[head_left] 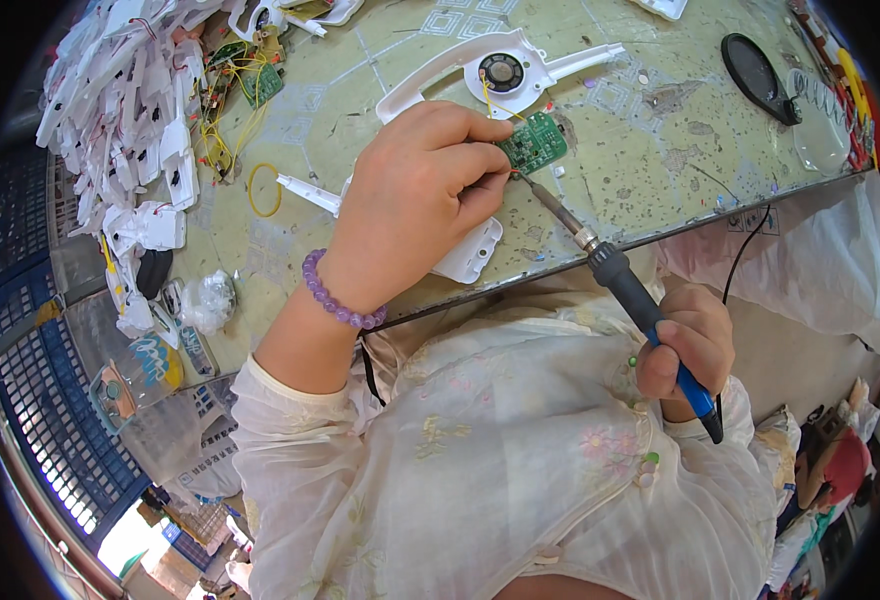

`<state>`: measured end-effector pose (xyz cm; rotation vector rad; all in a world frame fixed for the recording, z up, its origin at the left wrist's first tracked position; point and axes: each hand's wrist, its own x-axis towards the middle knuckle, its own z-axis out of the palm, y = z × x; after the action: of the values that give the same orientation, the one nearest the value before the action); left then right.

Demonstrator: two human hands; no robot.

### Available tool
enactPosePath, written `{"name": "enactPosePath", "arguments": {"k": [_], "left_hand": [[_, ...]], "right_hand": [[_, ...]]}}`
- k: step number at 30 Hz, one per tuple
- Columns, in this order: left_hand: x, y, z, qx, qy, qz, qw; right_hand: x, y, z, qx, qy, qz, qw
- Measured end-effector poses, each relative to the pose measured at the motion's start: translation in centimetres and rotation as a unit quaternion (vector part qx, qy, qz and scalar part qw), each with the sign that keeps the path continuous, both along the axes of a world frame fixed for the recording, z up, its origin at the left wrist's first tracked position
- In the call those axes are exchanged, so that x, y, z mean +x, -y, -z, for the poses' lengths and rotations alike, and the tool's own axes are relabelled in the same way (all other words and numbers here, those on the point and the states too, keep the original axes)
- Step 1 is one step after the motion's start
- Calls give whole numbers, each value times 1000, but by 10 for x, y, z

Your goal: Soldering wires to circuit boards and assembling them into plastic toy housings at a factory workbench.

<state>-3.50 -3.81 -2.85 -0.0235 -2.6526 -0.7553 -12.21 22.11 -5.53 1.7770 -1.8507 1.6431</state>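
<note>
Left hand (420, 190): I pinched a flat green board (542, 145) at its left edge.
Right hand (695, 340): I gripped a slender, blue-and-black soldering iron (623, 280).
Board: sat over the scuffed table (610, 205), beside the iron's tip.

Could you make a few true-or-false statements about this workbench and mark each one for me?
1. The right hand grips a soldering iron. True.
2. The circuit board at the left hand is red. False: it is green.
3. A purple bead bracelet is worn on the left arm. True.
4. The heap of white plastic parts lies on the person's right. False: it lies on their left.
5. A round, dark speaker sits in a white casing. True.
</note>
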Motion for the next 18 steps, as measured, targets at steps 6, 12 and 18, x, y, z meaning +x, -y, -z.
{"name": "enactPosePath", "arguments": {"k": [6, 12, 18], "left_hand": [[-1, 0, 3, 11, 4, -10, 1000], [2, 0, 2, 10, 9, -8, 1000], [0, 0, 3, 1, 1, -4, 1000]], "right_hand": [[0, 4, 5, -18, -55, -6, 998], [0, -7, 4, -32, -70, -1, 997], [-1, -11, 6, -40, -44, 9, 998]]}}
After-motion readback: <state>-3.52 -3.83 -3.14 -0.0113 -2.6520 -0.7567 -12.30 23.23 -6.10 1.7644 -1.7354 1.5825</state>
